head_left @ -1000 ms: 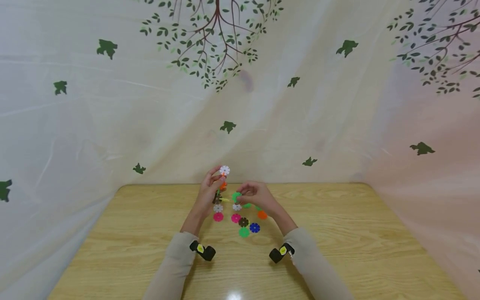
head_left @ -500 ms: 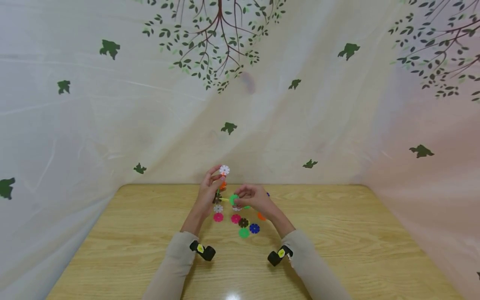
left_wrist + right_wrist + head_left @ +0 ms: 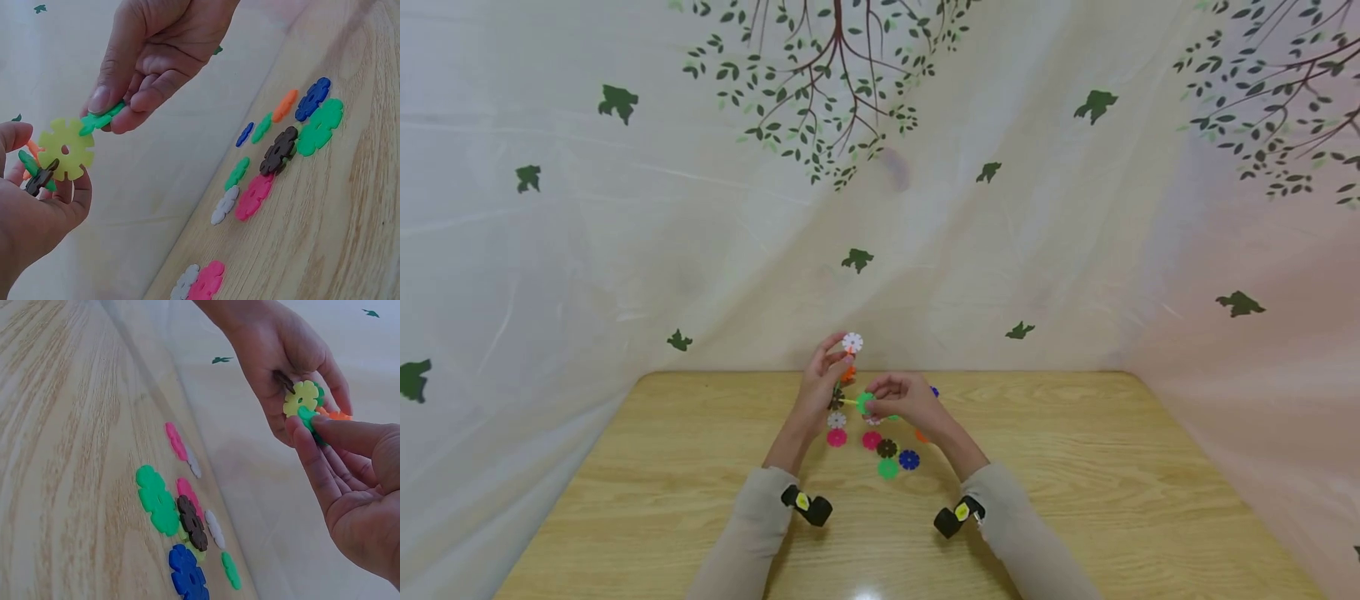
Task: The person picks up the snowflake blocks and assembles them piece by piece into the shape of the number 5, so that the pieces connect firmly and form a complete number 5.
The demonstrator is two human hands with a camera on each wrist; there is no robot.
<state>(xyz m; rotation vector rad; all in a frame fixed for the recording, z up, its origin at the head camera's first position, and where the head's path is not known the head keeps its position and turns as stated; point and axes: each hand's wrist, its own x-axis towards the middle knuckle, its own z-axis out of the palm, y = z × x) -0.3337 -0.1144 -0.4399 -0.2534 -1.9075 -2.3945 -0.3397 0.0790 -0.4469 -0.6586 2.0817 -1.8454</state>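
Note:
My left hand (image 3: 815,393) holds up a chain of joined flower-shaped plastic discs above the table. A white disc (image 3: 852,342) tops it, with orange below; a green, a brown disc (image 3: 41,180) and a yellow disc (image 3: 76,164) show lower down. Between thumb and fingers, my right hand (image 3: 913,402) pinches a green disc (image 3: 101,119). That green disc's edge meets the rim of the yellow disc in both wrist views. Part of the chain is hidden behind the left fingers.
Loose discs lie on the wooden table (image 3: 1045,483) below the hands: pink (image 3: 254,197), white (image 3: 225,205), brown (image 3: 279,151), green (image 3: 320,128), blue (image 3: 312,99) and orange (image 3: 285,105). Another pink disc (image 3: 206,281) and white disc (image 3: 184,284) lie apart, nearer the left hand. A printed cloth (image 3: 737,250) hangs behind.
My right hand has moved left and slightly down with the green disc, bringing it up to the yellow disc. The left hand keeps its hold, almost still.

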